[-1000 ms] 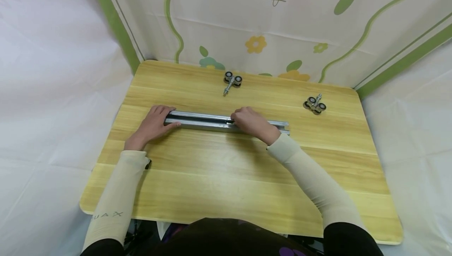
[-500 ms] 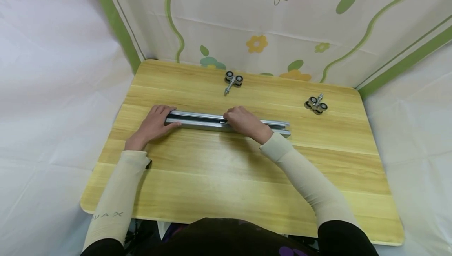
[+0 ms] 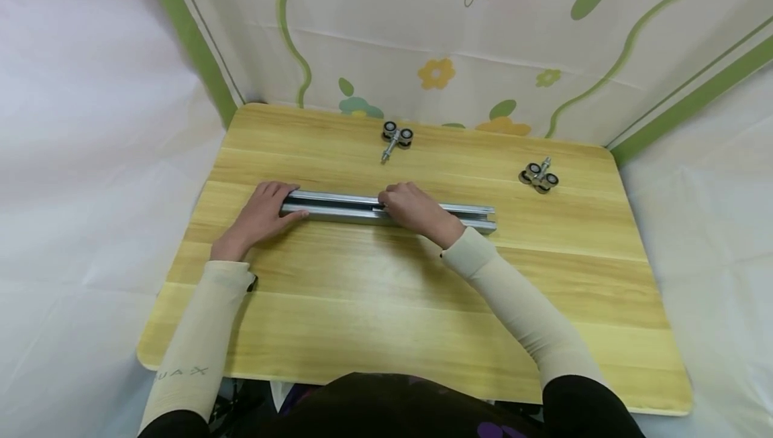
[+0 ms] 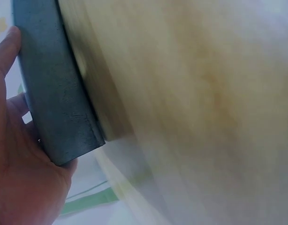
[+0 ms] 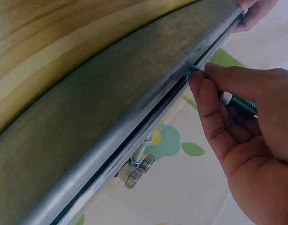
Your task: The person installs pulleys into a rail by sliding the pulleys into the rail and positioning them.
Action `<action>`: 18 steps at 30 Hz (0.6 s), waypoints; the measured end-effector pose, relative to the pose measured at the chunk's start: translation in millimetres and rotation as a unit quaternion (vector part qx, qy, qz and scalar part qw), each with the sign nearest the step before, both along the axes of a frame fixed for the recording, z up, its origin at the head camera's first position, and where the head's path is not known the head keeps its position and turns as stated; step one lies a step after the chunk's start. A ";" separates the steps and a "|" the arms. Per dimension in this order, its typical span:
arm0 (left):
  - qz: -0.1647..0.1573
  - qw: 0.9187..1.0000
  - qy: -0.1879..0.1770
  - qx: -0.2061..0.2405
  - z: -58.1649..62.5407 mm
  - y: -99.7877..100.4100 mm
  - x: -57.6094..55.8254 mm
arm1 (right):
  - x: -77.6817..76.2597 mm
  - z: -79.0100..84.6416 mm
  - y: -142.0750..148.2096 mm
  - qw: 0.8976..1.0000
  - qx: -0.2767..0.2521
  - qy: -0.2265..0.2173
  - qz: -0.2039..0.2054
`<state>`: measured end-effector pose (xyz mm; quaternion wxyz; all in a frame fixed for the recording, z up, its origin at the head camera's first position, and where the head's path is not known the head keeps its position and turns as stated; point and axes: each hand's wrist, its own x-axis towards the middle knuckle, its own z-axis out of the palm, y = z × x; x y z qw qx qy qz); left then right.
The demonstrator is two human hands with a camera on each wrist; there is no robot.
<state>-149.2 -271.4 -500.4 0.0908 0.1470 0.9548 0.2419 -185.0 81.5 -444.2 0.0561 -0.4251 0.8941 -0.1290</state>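
Observation:
A grey metal rail (image 3: 335,213) with an open slot along its top lies crosswise on the wooden table. My left hand (image 3: 260,215) grips its left end, thumb on the near side and fingers on the far side; the left wrist view shows the rail's side wall (image 4: 55,84) against that hand. Partway along the rail, my right hand (image 3: 417,206) pinches a threaded bolt (image 5: 245,105) between thumb and fingers. In the right wrist view the bolt's green-tinted thread reaches down to the slot. Whatever sits below it inside the rail is hidden.
Two metal roller trolleys with bolts lie beyond the rail: one roller trolley (image 3: 396,137) near the table's back edge, another trolley (image 3: 539,176) farther right. The wooden table (image 3: 362,331) has a printed cloth (image 3: 398,35) hanging behind it and white cloth on both sides.
My right hand has slid a short way left along the rail with the bolt. The left hand stays on the rail's left end, and the two loose trolleys have not moved.

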 end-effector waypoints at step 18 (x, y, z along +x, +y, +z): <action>-0.028 1.000 0.000 -0.007 34.5 10.0 -11.5 | 2.7 -16.2 54.5 0.996 0.011 0.016 -0.084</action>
